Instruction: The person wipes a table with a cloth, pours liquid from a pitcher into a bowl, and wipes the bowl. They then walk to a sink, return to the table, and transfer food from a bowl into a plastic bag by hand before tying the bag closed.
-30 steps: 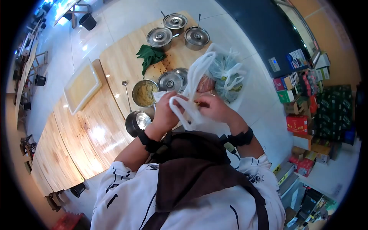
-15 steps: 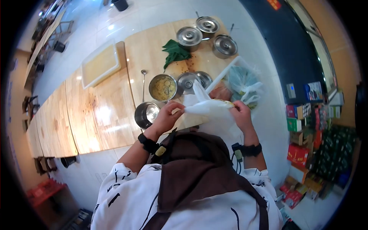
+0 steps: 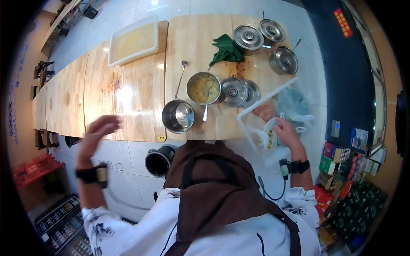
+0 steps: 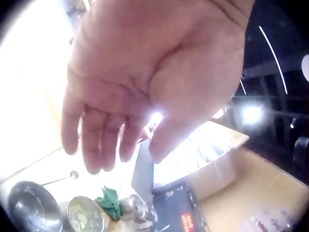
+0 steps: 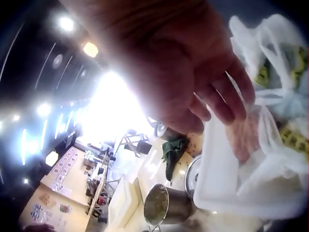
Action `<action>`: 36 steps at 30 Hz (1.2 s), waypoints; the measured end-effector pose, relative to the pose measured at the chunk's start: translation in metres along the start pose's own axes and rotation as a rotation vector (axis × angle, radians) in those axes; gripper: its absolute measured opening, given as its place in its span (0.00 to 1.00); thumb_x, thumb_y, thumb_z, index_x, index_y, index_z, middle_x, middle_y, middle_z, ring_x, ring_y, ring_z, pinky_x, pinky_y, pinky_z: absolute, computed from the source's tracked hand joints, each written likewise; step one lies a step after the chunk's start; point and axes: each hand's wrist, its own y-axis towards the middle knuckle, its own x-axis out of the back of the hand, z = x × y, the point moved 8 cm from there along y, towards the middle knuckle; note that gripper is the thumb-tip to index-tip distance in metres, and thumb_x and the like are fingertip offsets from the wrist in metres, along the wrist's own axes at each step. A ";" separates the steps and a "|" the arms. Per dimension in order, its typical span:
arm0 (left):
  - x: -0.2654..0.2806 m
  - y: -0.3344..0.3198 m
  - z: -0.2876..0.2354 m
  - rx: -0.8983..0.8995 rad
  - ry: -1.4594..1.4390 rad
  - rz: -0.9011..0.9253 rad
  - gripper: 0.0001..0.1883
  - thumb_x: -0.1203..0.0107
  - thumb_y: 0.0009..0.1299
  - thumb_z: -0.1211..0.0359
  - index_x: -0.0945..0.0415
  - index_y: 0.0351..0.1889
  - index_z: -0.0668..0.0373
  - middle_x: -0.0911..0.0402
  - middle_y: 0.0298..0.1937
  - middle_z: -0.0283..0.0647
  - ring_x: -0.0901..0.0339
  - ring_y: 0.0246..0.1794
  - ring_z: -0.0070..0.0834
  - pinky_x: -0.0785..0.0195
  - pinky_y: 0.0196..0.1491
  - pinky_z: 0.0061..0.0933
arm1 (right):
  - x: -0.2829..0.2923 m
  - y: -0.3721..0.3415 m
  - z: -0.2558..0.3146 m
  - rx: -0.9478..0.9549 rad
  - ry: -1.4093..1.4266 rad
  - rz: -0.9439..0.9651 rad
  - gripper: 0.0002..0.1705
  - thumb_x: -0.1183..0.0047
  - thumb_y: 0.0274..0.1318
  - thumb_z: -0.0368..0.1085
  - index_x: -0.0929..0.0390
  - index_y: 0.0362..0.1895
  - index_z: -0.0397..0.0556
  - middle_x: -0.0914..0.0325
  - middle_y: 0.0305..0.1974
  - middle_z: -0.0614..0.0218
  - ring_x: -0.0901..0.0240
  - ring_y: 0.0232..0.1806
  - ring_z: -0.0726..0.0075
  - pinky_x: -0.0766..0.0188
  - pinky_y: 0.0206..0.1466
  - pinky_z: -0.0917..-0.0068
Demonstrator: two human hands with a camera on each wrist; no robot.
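My left hand [image 3: 101, 128] hovers at the table's front edge, left of the steel pots. Its palm and extended fingers fill the left wrist view, with nothing held. Over a translucent white tub [image 3: 245, 114] at the table's right end is my right hand [image 3: 287, 131]. Its fingers are loosely bent beside a white plastic bag [image 5: 270, 169] with yellow marks. Also in the tub are a reddish lump [image 3: 265, 110] in plastic and a tied bag with greenish contents [image 3: 294, 102].
A steel pot of yellowish food [image 3: 203, 87] with a spoon [image 3: 205, 114] stands mid-table, beside a bare-bottomed pot [image 3: 178, 116], a ladle [image 3: 181, 79] and lids [image 3: 235, 91]. Lidded pots [image 3: 248, 37], a green cloth [image 3: 226, 49] and a shallow tray [image 3: 134, 40] lie farther back. A black bin [image 3: 159, 162] stands below.
Both hands held the white bag, first bunched, then stretched between them. Now the bag is in the tub under my right hand, and my left hand has moved far left, away from it.
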 end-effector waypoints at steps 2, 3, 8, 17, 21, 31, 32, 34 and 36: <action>0.089 -0.036 -0.021 0.054 0.072 -0.277 0.17 0.52 0.68 0.65 0.30 0.53 0.62 0.23 0.46 0.37 0.26 0.46 0.25 0.35 0.50 0.25 | 0.013 0.012 0.032 0.007 -0.049 0.006 0.20 0.50 0.49 0.37 0.27 0.48 0.44 0.22 0.31 0.55 0.24 0.33 0.59 0.30 0.39 0.68; 0.123 -0.053 -0.036 -0.026 0.129 -0.419 0.17 0.54 0.69 0.64 0.30 0.54 0.61 0.23 0.47 0.38 0.26 0.47 0.24 0.36 0.51 0.25 | 0.017 0.016 0.050 0.015 -0.096 0.002 0.19 0.50 0.50 0.37 0.26 0.47 0.44 0.22 0.31 0.56 0.24 0.33 0.60 0.30 0.39 0.69; 0.215 -0.023 -0.057 -0.252 -0.022 -0.390 0.20 0.60 0.73 0.61 0.34 0.57 0.63 0.25 0.49 0.42 0.27 0.50 0.27 0.36 0.54 0.28 | -0.013 0.089 0.082 0.131 -0.013 0.054 0.15 0.51 0.51 0.39 0.24 0.41 0.44 0.22 0.33 0.56 0.24 0.35 0.57 0.30 0.39 0.69; -0.087 0.266 0.079 -0.100 0.021 0.111 0.24 0.45 0.64 0.63 0.34 0.55 0.67 0.23 0.44 0.45 0.25 0.40 0.28 0.33 0.46 0.26 | -0.101 0.273 0.170 0.316 -0.501 -0.077 0.11 0.56 0.49 0.37 0.23 0.35 0.50 0.25 0.40 0.60 0.30 0.44 0.51 0.33 0.47 0.58; -0.152 0.294 0.110 -0.035 0.313 -0.025 0.24 0.48 0.64 0.63 0.34 0.55 0.65 0.28 0.51 0.54 0.27 0.47 0.44 0.34 0.50 0.36 | -0.128 0.306 0.206 0.614 -0.632 -0.193 0.12 0.58 0.50 0.33 0.23 0.37 0.54 0.26 0.40 0.65 0.34 0.48 0.59 0.39 0.50 0.62; -0.193 0.330 0.098 -0.341 0.331 -0.125 0.12 0.50 0.65 0.66 0.25 0.44 0.58 0.25 0.42 0.47 0.28 0.44 0.43 0.33 0.46 0.36 | -0.161 0.356 0.187 0.741 -0.753 -0.192 0.04 0.51 0.48 0.36 0.24 0.28 0.53 0.28 0.33 0.65 0.35 0.43 0.60 0.41 0.47 0.64; -0.193 0.331 0.093 -0.427 0.337 -0.155 0.11 0.50 0.64 0.67 0.24 0.42 0.59 0.25 0.41 0.46 0.28 0.43 0.43 0.33 0.46 0.36 | -0.159 0.352 0.188 0.752 -0.756 -0.180 0.04 0.51 0.48 0.36 0.24 0.28 0.53 0.28 0.33 0.65 0.35 0.43 0.60 0.41 0.47 0.64; -0.195 0.338 0.102 -0.380 0.259 -0.129 0.10 0.50 0.64 0.67 0.24 0.41 0.59 0.24 0.39 0.46 0.27 0.42 0.43 0.33 0.45 0.36 | -0.123 0.336 0.195 0.752 -0.221 -0.319 0.07 0.51 0.51 0.37 0.27 0.26 0.48 0.29 0.29 0.60 0.32 0.38 0.56 0.37 0.42 0.64; -0.200 0.346 0.112 -0.335 0.177 -0.106 0.09 0.49 0.64 0.68 0.24 0.40 0.60 0.24 0.38 0.45 0.27 0.41 0.43 0.33 0.44 0.36 | -0.103 0.324 0.188 0.596 -0.041 -0.181 0.08 0.52 0.53 0.38 0.29 0.27 0.46 0.29 0.28 0.58 0.32 0.35 0.55 0.36 0.38 0.64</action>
